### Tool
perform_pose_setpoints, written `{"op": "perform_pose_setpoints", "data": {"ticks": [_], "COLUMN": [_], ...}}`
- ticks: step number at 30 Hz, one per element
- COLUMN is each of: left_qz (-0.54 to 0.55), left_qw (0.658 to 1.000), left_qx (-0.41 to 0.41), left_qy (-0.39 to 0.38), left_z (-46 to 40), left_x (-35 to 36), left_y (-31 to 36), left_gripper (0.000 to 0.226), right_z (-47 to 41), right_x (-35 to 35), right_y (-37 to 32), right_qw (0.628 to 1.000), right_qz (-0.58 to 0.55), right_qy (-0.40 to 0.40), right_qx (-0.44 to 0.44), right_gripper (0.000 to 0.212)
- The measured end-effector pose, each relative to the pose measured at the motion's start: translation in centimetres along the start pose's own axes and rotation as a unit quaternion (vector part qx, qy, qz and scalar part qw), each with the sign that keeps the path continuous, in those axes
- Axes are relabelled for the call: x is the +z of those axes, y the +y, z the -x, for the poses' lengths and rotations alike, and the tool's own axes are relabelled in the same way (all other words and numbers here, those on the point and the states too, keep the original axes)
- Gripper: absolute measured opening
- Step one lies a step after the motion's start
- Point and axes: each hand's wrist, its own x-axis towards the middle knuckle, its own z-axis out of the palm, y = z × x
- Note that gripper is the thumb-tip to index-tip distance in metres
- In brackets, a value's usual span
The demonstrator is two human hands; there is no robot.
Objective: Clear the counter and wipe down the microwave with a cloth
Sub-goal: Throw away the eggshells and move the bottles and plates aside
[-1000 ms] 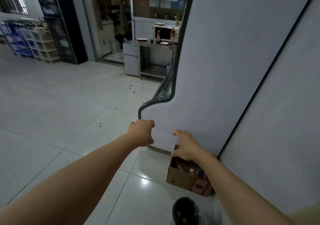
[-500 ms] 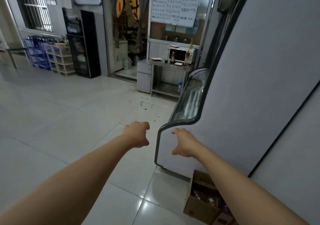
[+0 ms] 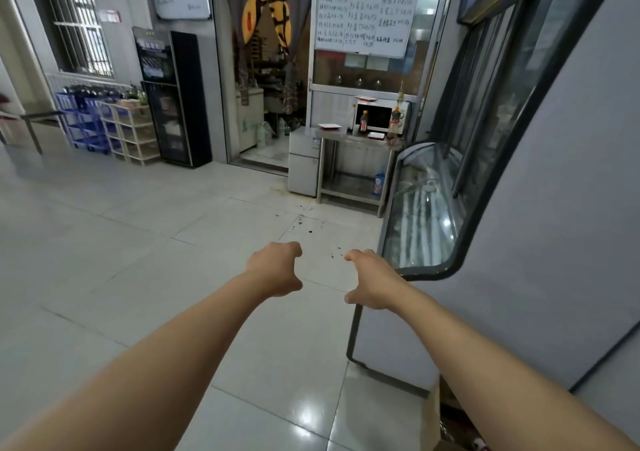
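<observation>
Left hand and right hand hang loosely curled, holding nothing. Far beyond them stands the microwave on a steel counter with bottles; best walk close first, keeping the display freezer on the right.

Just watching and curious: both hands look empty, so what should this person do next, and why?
Probably walk forward to the steel counter. Both the left hand and the right hand are empty, and the microwave, with bottles in front of it, stands far across the floor.
</observation>
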Motion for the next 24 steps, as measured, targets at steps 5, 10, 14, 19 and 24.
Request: {"op": "perform_pose_setpoints", "data": {"ticks": [5, 10, 14, 19, 24], "left_qz": [-0.011, -0.019, -0.017, -0.023, -0.029], "left_qw": [1.000, 1.000, 1.000, 1.000, 0.999], "left_qx": [0.002, 0.006, 0.003, 0.004, 0.008], "left_qy": [0.003, 0.004, 0.013, 0.018, 0.012], "left_z": [-6.8, -15.8, -23.3, -31.4, -39.9], "left_x": [-0.3, -0.9, -2.1, -3.7, -4.9], "left_y": [-2.1, -2.8, -3.3, -4.5, -6.6], "left_gripper": [0.060, 0.060, 0.060, 0.059, 0.058], "right_z": [-7.5, -17.0, -24.8, -33.1, -41.2], "right_x": [-0.5, -1.9, -3.5, -5.1, -6.7], "right_y": [0.2, 1.1, 1.9, 2.4, 2.5], "right_qw": [1.000, 1.000, 1.000, 1.000, 1.000], "right_qz": [0.001, -0.008, -0.011, -0.006, -0.002], "right_qy": [0.005, 0.026, 0.014, 0.011, 0.021], "right_qx": [-0.005, -0.015, -0.016, -0.014, -0.004], "right_gripper": [0.079, 0.078, 0.080, 0.080, 0.081]}}
